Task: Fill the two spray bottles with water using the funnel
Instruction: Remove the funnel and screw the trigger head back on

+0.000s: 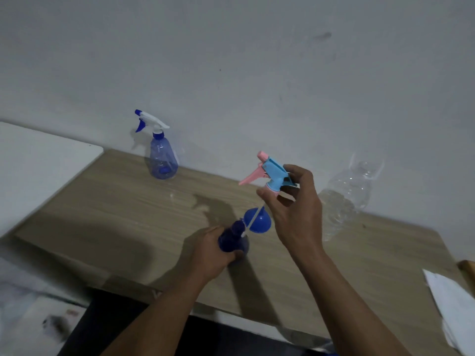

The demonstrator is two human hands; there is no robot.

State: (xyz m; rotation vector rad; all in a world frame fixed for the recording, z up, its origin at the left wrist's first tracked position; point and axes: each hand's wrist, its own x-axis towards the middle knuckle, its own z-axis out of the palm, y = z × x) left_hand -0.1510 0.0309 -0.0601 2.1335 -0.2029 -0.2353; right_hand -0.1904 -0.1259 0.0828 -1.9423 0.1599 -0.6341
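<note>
My left hand [212, 249] grips a dark blue spray bottle [232, 240] that stands on the wooden table [128, 214] without its head. My right hand [295, 209] holds the pink and light-blue spray head [273, 173] above it, and the head's white dip tube [253, 220] slants down to the bottle's neck. A blue funnel [257, 219] lies on the table just behind the bottle. A second spray bottle [162, 155], pale blue with a white and blue head, stands at the back by the wall.
A clear plastic water bottle [347, 196] stands at the back right near the wall. A wet patch [203, 204] marks the table's middle. White paper [452, 301] lies at the right edge, and a white surface [38, 163] adjoins the table on the left.
</note>
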